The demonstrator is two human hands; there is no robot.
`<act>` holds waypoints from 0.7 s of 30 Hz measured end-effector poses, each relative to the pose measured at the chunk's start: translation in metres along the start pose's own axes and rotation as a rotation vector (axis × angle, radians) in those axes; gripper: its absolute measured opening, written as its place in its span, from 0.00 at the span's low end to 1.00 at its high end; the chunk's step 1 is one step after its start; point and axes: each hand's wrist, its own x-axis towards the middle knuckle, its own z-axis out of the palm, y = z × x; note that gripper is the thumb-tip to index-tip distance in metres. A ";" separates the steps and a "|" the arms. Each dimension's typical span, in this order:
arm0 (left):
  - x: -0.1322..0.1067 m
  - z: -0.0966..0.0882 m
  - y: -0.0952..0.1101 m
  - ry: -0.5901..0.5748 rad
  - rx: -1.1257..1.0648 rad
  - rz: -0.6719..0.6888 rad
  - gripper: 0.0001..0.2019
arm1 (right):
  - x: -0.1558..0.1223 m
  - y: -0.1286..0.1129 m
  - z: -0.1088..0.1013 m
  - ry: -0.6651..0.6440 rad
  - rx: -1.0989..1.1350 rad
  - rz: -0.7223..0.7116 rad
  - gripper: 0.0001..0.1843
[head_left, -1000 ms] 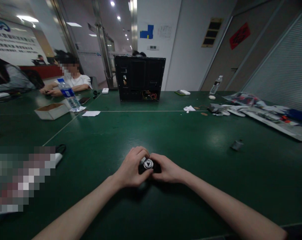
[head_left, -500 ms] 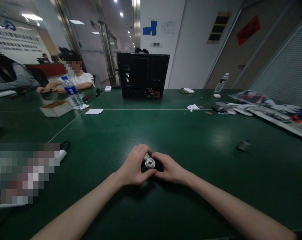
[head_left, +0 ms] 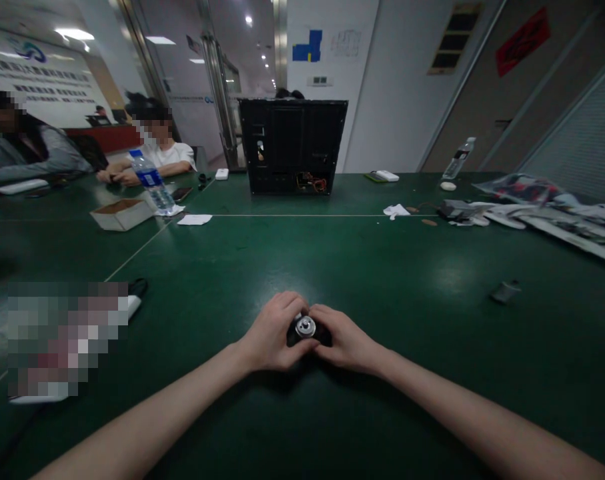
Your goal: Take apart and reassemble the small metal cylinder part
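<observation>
A small black part with a round silver metal centre [head_left: 305, 327] rests between both my hands on the green table [head_left: 332, 260]. My left hand [head_left: 272, 331] curls round its left side with fingers closed on it. From the right, my right hand [head_left: 345, 337] grips the same part. Most of the black body is hidden by my fingers.
A black open computer case [head_left: 295, 147] stands at the far middle. A water bottle [head_left: 152, 181] and a cardboard box [head_left: 123, 213] sit far left near two seated people. Papers and parts [head_left: 532, 210] lie at the right, a small dark piece [head_left: 505, 292] nearer.
My hands have kept their grip on the part. The view has shifted a little, so the far objects sit slightly to the right and higher.
</observation>
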 end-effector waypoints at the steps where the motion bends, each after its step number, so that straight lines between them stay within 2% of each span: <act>1: -0.001 0.000 -0.001 -0.003 0.007 0.001 0.13 | 0.000 0.000 0.000 0.002 -0.006 -0.002 0.13; 11: -0.003 0.000 -0.001 -0.011 0.095 -0.051 0.14 | -0.004 0.002 -0.003 -0.010 -0.062 0.015 0.16; 21: -0.008 -0.006 0.004 -0.055 0.088 0.008 0.10 | -0.008 -0.007 -0.006 -0.024 -0.063 -0.025 0.18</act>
